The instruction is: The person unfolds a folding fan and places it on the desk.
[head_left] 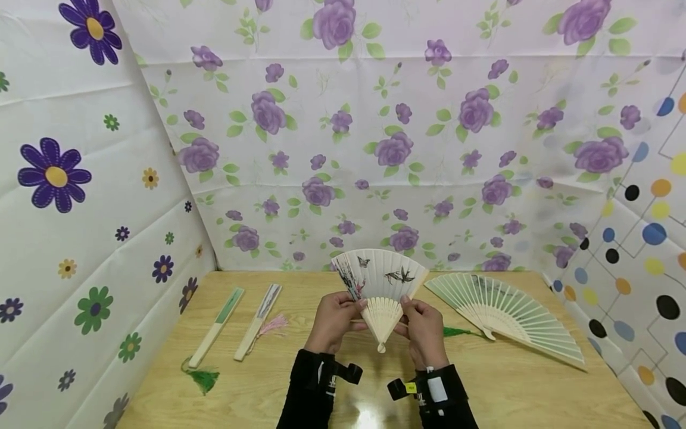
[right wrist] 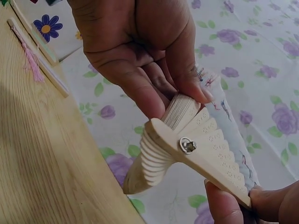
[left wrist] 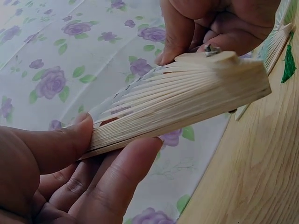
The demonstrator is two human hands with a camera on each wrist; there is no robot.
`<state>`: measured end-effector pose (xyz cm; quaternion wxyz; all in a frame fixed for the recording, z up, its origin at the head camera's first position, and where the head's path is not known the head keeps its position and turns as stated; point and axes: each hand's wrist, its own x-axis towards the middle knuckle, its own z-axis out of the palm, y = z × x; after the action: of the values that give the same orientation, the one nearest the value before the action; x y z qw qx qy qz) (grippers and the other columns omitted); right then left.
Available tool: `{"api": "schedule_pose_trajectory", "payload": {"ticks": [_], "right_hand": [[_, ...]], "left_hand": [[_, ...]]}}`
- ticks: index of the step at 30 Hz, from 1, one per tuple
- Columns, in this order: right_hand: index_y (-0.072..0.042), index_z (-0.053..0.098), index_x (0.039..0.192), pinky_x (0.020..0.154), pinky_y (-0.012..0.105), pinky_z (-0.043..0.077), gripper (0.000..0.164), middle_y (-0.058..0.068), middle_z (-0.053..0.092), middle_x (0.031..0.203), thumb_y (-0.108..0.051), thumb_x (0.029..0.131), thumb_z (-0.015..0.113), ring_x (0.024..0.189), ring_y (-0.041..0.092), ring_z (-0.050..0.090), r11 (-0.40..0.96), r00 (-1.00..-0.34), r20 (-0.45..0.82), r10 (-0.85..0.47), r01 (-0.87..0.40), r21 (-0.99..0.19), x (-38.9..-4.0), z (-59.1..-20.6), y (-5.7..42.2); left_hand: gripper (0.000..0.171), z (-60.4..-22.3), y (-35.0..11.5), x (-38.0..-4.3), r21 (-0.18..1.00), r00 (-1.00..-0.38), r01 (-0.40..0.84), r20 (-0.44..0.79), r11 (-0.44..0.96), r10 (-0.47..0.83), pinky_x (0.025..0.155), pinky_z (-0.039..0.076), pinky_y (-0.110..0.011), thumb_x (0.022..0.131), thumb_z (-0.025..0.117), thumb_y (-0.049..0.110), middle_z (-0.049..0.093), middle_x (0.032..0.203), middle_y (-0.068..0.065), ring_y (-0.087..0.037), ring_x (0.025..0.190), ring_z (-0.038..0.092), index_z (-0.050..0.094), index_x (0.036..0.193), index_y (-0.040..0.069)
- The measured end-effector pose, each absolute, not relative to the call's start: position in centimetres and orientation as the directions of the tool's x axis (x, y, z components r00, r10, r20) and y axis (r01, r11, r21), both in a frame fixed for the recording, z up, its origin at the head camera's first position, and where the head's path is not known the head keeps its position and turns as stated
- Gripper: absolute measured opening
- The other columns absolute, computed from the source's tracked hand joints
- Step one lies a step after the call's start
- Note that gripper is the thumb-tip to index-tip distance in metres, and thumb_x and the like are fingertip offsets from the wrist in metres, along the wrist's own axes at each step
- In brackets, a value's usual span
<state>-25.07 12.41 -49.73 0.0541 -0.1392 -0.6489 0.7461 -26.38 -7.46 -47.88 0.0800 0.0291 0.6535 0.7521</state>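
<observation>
A partly spread folding fan (head_left: pixel 382 277), white with a butterfly, birds and a branch, is held upright above the table. My left hand (head_left: pixel 332 319) pinches its left edge between thumb and fingers, and my right hand (head_left: pixel 427 330) pinches the right edge the same way. The left wrist view shows the left thumb (left wrist: pixel 81 133) on the stacked pale ribs (left wrist: pixel 187 100). Seen from the right wrist, the metal rivet (right wrist: pixel 188 145) joins the ribs at the narrow end, which points down toward me.
On the wooden table (head_left: pixel 257 393) lie two closed fans at left, one green (head_left: pixel 217 328) with a green tassel (head_left: pixel 205 380), one pale (head_left: pixel 259 322) with a pink tassel (head_left: pixel 275 323). A spread green fan (head_left: pixel 509 307) lies at right. Patterned cloth walls (head_left: pixel 343 149) stand around.
</observation>
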Motion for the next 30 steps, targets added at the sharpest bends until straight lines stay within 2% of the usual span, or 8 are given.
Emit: {"api": "schedule_pose_trajectory", "payload": {"ticks": [5,11,14,19,24,30], "right_hand": [[0.011,0.071,0.119,0.068,0.026,0.073,0.036,0.007,0.061,0.091,-0.023,0.122,0.059,0.077,0.012,0.071,-0.161,-0.956,-0.141,0.256,0.102,-0.982,-25.02,-49.68,12.25],[0.010,0.073,0.119,0.070,0.025,0.073,0.034,0.006,0.064,0.093,-0.023,0.120,0.063,0.078,0.012,0.073,-0.192,-0.962,-0.157,0.224,0.114,-0.975,-25.14,-49.69,12.40],[0.010,0.074,0.118,0.073,0.024,0.073,0.032,0.006,0.068,0.097,-0.021,0.119,0.065,0.081,0.012,0.076,-0.206,-0.969,-0.159,0.190,0.119,-0.971,-25.29,-49.63,12.68],[0.009,0.075,0.114,0.076,0.025,0.074,0.029,0.006,0.073,0.102,-0.020,0.117,0.068,0.086,0.013,0.079,-0.203,-0.975,-0.157,0.158,0.123,-0.971,-25.54,-49.48,13.02],[0.008,0.075,0.110,0.075,0.026,0.074,0.029,0.005,0.071,0.098,-0.019,0.117,0.068,0.084,0.012,0.078,-0.202,-0.971,-0.157,0.179,0.120,-0.972,-25.61,-49.48,12.94],[0.007,0.072,0.109,0.075,0.025,0.074,0.027,0.005,0.068,0.099,-0.018,0.117,0.068,0.084,0.010,0.076,-0.233,-0.960,-0.178,0.215,0.127,-0.964,-25.44,-49.55,12.89]], "left_hand": [[0.024,-47.82,-7.52,-26.30,0.988,-0.985,-0.086,-0.065,-0.129,0.160,0.083,0.076,-0.035,0.114,0.068,0.004,0.084,0.102,-0.015,-0.012,0.085,0.081,0.072,0.131,-0.013],[0.026,-47.88,-7.67,-26.21,0.988,-0.988,-0.082,-0.064,-0.127,0.144,0.086,0.076,-0.039,0.114,0.069,0.004,0.083,0.112,-0.028,-0.013,0.086,0.082,0.073,0.132,-0.013],[0.027,-47.92,-7.74,-26.23,0.989,-0.990,-0.074,-0.057,-0.126,0.129,0.083,0.076,-0.036,0.114,0.069,0.005,0.081,0.115,-0.032,-0.014,0.086,0.082,0.072,0.134,-0.014],[0.027,-47.83,-7.77,-26.39,0.989,-0.992,-0.072,-0.058,-0.126,0.111,0.079,0.076,-0.033,0.114,0.069,0.005,0.083,0.111,-0.029,-0.013,0.084,0.082,0.073,0.133,-0.014],[0.026,-47.79,-7.80,-26.48,0.988,-0.992,-0.083,-0.068,-0.133,0.110,0.082,0.076,-0.035,0.114,0.068,0.004,0.083,0.110,-0.026,-0.013,0.085,0.081,0.072,0.133,-0.013],[0.027,-47.92,-7.85,-26.42,0.985,-0.994,-0.080,-0.067,-0.154,0.091,0.075,0.074,-0.026,0.115,0.067,0.004,0.082,0.115,-0.030,-0.013,0.083,0.081,0.072,0.134,-0.014]]}}
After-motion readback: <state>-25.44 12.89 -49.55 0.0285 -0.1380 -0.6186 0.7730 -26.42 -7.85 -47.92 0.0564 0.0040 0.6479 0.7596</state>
